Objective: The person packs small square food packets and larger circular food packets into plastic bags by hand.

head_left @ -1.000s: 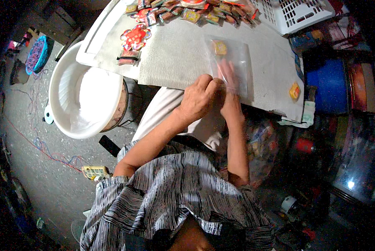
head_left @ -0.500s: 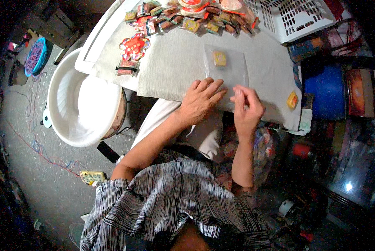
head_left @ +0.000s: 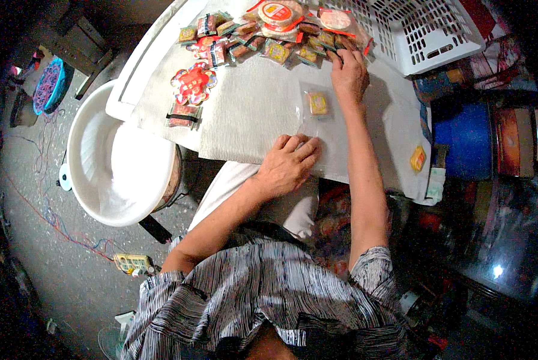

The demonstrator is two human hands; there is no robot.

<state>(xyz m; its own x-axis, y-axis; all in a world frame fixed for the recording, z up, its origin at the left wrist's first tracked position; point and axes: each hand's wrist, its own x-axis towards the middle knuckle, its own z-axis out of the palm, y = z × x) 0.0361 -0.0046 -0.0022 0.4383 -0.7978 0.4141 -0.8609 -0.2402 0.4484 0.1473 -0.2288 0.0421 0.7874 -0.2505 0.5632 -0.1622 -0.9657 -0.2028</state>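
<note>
My left hand [head_left: 286, 163] lies at the near end of a clear flat plastic bag [head_left: 310, 123] on the pale cloth, fingers apart and slightly bent on it. A small yellow packet [head_left: 319, 104] is inside the bag's far part. My right hand [head_left: 349, 75] is at the right front of a heap of small wrapped packets [head_left: 278, 51], fingers curled; what they grip, if anything, is hidden. Larger round red-edged packs [head_left: 277, 14] top the heap. A red flower-shaped stack of cards [head_left: 191, 84] and a dark-banded packet [head_left: 181, 117] lie on the left.
A white slotted basket [head_left: 408, 58] stands at the back right; a yellow packet [head_left: 418, 158] lies near the cloth's right edge. A large white tub [head_left: 86, 156] stands left of the table [head_left: 221, 138]. A blue container [head_left: 462, 141] is on the right, cords [head_left: 71, 231] on the floor.
My right hand left the bag and moved forward to the heap. My left hand stayed on the bag's near end. The whole view shifted, so the table appears lower in the frame.
</note>
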